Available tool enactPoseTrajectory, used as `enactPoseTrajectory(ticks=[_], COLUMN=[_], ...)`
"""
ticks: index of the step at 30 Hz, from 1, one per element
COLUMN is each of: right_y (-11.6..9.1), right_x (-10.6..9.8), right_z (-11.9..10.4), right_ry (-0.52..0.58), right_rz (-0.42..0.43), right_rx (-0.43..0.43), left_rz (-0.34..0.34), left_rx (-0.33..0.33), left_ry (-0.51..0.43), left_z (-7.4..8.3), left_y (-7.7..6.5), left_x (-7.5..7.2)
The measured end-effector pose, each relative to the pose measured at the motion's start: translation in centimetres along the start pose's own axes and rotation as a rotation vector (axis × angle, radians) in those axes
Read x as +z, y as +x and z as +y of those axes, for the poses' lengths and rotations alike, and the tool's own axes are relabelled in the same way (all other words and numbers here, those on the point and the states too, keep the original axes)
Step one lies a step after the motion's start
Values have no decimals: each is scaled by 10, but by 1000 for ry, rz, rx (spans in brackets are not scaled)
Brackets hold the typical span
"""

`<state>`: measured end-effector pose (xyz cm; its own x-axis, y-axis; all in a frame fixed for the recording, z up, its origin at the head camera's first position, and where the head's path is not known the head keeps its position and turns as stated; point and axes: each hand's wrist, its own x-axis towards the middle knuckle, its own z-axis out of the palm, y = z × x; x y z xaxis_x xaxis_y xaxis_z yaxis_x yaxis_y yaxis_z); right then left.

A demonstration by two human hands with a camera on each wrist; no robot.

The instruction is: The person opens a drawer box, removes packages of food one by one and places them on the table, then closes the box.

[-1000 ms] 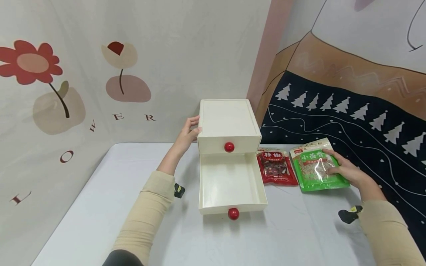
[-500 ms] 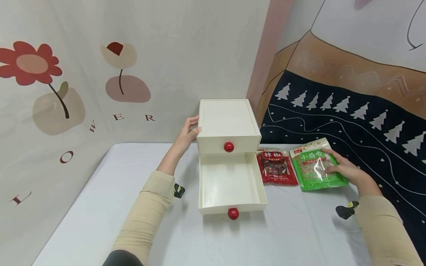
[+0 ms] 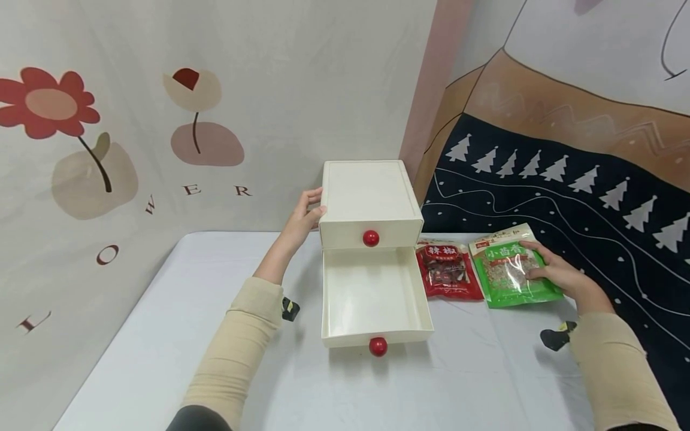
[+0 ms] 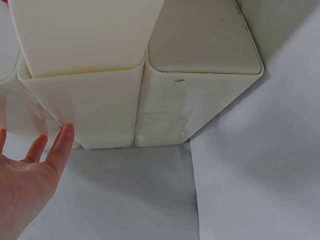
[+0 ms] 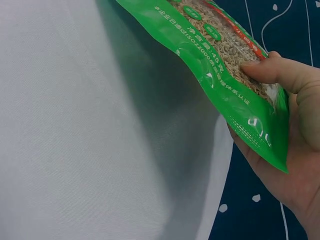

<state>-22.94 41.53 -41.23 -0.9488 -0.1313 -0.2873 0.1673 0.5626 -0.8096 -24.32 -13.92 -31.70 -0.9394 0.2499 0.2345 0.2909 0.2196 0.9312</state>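
My right hand grips a green bag of fennel seeds by its right side. In the right wrist view the thumb lies on the clear window with the seeds, and other fingers are behind the bag. My left hand rests against the left side of a white two-drawer box. Its fingertips touch the box wall in the left wrist view, with the fingers nearly straight. The lower drawer is pulled out and bare inside; the upper drawer is pushed in.
A red bag of dried chilies lies just right of the box, close to the green bag. Both drawers have round red knobs. The white table meets a printed wall behind, and a dark tree-patterned cloth hangs at right.
My right forearm has shifted slightly left, and the green bag's lower edge has moved a little with it. The left hand, box and red bag have stayed in place.
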Motion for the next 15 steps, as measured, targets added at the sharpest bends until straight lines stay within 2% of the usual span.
enactPoseTrajectory(ticks=[15], right_y=[6], right_x=[0], right_z=[4], right_ry=[-25], right_rz=[8], right_rx=[-11], left_rz=[0], left_rx=[16], left_ry=[0], left_z=[0], left_y=[1], left_x=[0])
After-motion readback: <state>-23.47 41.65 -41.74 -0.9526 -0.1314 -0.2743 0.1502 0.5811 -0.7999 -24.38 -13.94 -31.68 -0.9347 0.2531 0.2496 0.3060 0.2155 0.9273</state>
